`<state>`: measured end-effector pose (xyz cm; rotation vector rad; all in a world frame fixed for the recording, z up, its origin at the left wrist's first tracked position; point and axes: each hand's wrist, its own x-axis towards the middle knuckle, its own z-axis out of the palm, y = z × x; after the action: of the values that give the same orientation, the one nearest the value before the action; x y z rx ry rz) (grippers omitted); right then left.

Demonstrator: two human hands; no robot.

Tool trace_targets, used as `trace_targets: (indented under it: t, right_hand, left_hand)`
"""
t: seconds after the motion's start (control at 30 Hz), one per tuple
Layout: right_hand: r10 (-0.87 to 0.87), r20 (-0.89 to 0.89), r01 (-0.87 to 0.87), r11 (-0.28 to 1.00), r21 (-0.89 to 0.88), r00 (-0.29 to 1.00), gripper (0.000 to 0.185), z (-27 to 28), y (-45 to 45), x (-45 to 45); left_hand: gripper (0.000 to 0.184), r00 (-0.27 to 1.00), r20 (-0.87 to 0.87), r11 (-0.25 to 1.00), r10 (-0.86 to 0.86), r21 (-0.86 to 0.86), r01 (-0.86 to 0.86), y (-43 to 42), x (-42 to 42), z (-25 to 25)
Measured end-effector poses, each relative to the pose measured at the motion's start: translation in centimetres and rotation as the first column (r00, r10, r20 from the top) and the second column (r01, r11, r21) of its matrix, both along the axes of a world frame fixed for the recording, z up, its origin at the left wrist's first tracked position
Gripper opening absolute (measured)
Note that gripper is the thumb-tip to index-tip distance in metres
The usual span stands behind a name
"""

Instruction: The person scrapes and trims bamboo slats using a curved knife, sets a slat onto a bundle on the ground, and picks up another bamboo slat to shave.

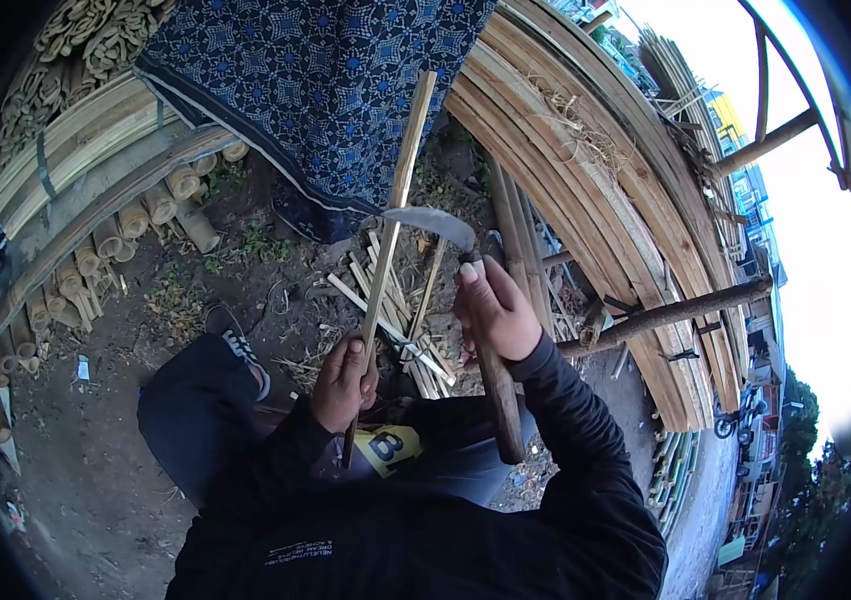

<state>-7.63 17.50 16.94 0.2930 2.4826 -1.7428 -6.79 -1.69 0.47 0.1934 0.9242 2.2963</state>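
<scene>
A long narrow wooden strip (400, 190) stands upright and slightly tilted in front of me. My left hand (342, 386) is closed round its lower part. My right hand (495, 312) is closed on the wooden handle (502, 415) of a curved knife, near the blade. The handle's thick end points down toward my lap. The curved blade (432, 222) points left, and its tip is at the strip, well above my left hand. Whether the tip touches the strip I cannot tell.
Cut strips (395, 310) lie on the ground ahead. Long planks (585, 170) are stacked at the right, with a log (665, 318) across them. Bamboo poles (135, 215) lie at the left. A blue patterned cloth (315, 90) hangs ahead.
</scene>
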Motion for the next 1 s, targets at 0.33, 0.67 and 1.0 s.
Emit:
trace_targets:
  t: [0.33, 0.67, 1.0]
  right_hand:
    - [0.072, 0.054, -0.078, 0.990, 0.117, 0.996, 0.031, 2.6, -0.6, 0.8]
    - [0.155, 0.074, -0.158, 0.986, 0.046, 0.985, 0.029, 1.6, -0.1, 0.3]
    - [-0.111, -0.145, 0.123, 0.989, 0.077, 0.983, 0.030, 3.9, 1.1, -1.7]
  left_hand:
    - [0.027, 0.993, -0.117, 0.995, 0.026, -0.091, -0.036, 0.5, 0.4, -0.2]
    - [0.028, 0.994, -0.109, 0.996, 0.023, -0.084, -0.032, -0.1, 0.0, 0.0]
    - [0.027, 0.993, -0.112, 0.986, -0.026, -0.166, 0.007, 0.2, 0.8, -0.6]
